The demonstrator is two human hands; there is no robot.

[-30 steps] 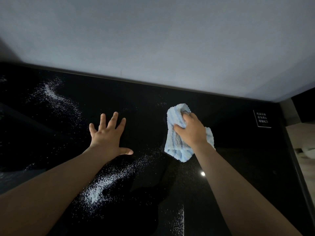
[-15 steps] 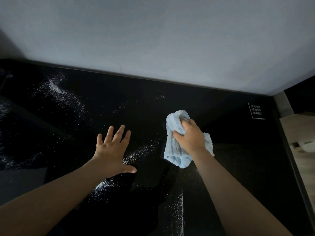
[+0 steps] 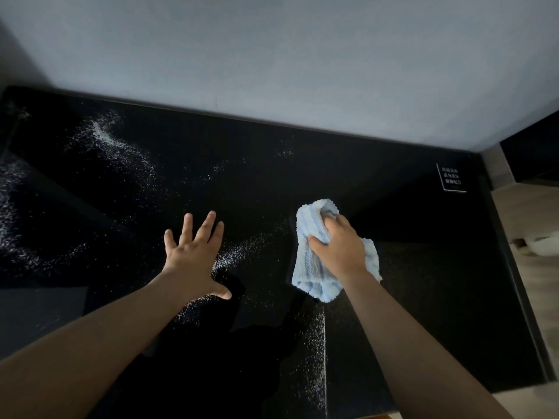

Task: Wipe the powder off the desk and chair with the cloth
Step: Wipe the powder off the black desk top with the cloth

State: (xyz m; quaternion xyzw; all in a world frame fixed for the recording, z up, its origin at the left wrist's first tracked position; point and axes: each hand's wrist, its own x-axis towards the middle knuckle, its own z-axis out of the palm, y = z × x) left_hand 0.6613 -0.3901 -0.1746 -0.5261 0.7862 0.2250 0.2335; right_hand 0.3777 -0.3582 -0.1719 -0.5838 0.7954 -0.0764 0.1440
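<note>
A glossy black desk (image 3: 423, 297) fills the lower view. My right hand (image 3: 340, 246) grips a crumpled light-blue cloth (image 3: 313, 273) and presses it on the desk right of centre. My left hand (image 3: 195, 255) lies flat on the surface with fingers spread, apart from the cloth. White powder (image 3: 239, 252) is scattered between the two hands. More powder (image 3: 112, 143) lies at the far left, and a thin line of powder (image 3: 320, 343) runs toward me below the cloth. No chair is clearly visible.
A pale wall (image 3: 272, 55) rises directly behind the desk. A small sign with white text (image 3: 451, 177) stands at the desk's far right corner. Wooden floor (image 3: 532, 225) lies beyond the right edge, with a white object (image 3: 544, 244) on it.
The cloth and my right hand have slid toward me, leaving the powder line below. My left hand also shifted toward me and right, and the view moved so more powder shows at left.
</note>
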